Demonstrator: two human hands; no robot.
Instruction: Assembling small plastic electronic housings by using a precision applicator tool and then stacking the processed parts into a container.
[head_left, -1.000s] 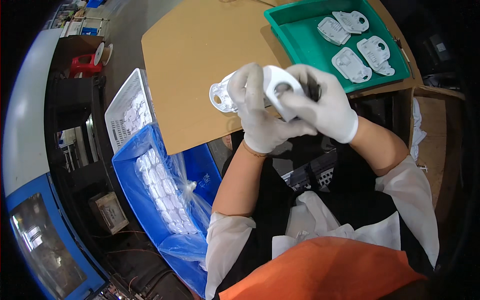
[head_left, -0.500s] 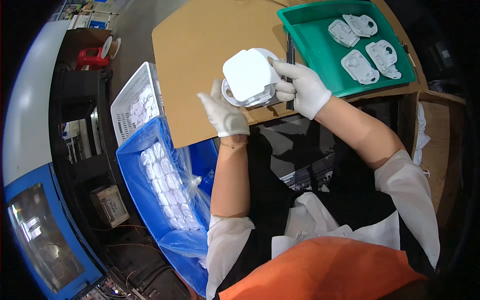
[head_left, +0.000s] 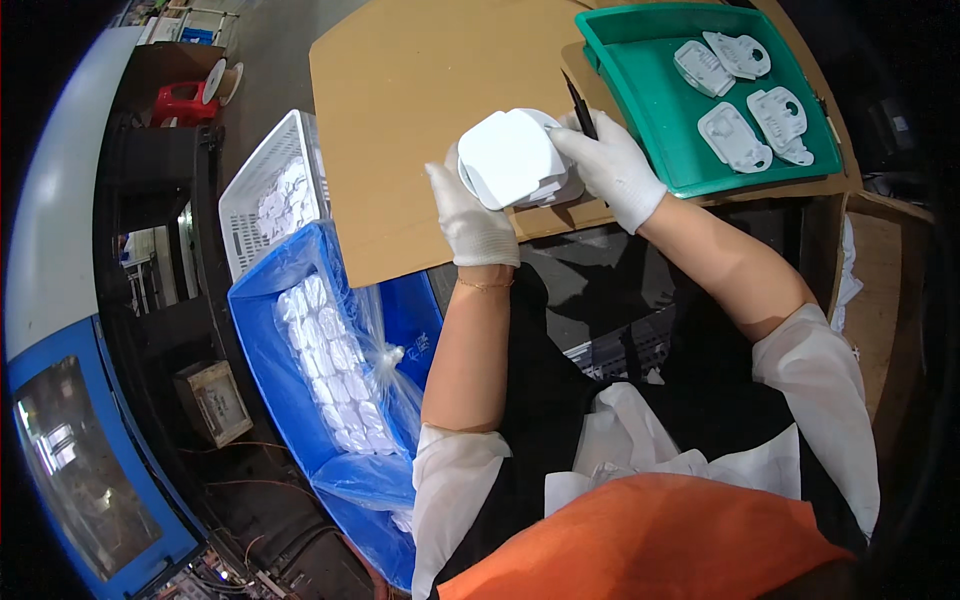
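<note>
Both gloved hands clasp a white moulded plastic part point(head_left: 512, 158) above the near edge of the cardboard sheet point(head_left: 400, 100): left hand point(head_left: 470, 215) beneath, right hand point(head_left: 612, 170) alongside, also pinching a thin dark tool point(head_left: 580, 105). Bare cardboard lies beyond; the green tray point(head_left: 690, 170) sits just right.

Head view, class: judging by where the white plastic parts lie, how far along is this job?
Done: four white plastic parts lie in the green tray. In hand: the left hand and right hand, both gloved, hold one white part over the cardboard sheet; a thin dark tool rests by the right fingers. Left: many bagged parts fill the blue crate, more the white basket.
</note>
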